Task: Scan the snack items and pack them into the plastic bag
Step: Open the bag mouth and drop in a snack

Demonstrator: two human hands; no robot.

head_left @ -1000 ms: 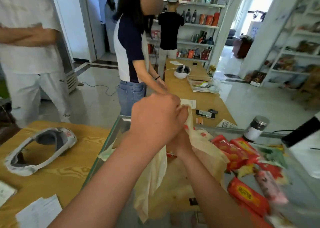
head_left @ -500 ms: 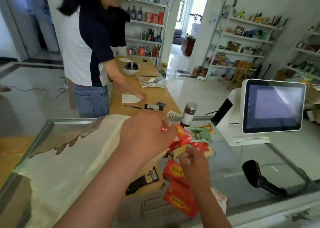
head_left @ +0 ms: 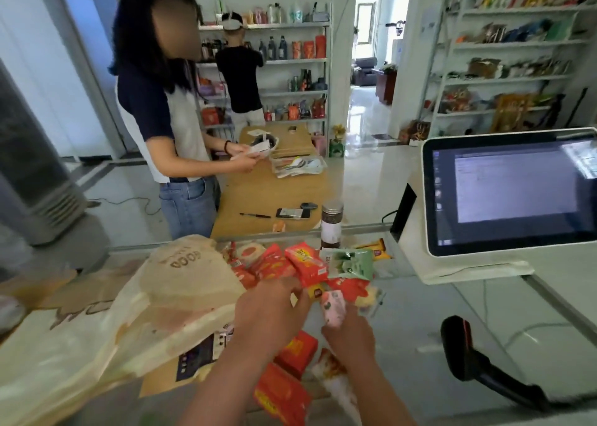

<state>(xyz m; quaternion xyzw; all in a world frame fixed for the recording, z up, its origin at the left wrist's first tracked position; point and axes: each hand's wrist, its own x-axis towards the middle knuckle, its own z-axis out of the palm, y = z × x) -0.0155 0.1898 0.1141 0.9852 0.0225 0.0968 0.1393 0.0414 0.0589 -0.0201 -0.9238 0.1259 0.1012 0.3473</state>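
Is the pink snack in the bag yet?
Out: the right hand holds the pink snack over the counter, right of the plastic bag.

Right hand (head_left: 350, 338) grips a pink snack packet (head_left: 334, 307); left hand (head_left: 268, 315) touches the red packets (head_left: 290, 264) beside the plastic bag (head_left: 113, 322).

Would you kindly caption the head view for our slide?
Right hand holds a pink snack packet; plastic bag lies nearby.
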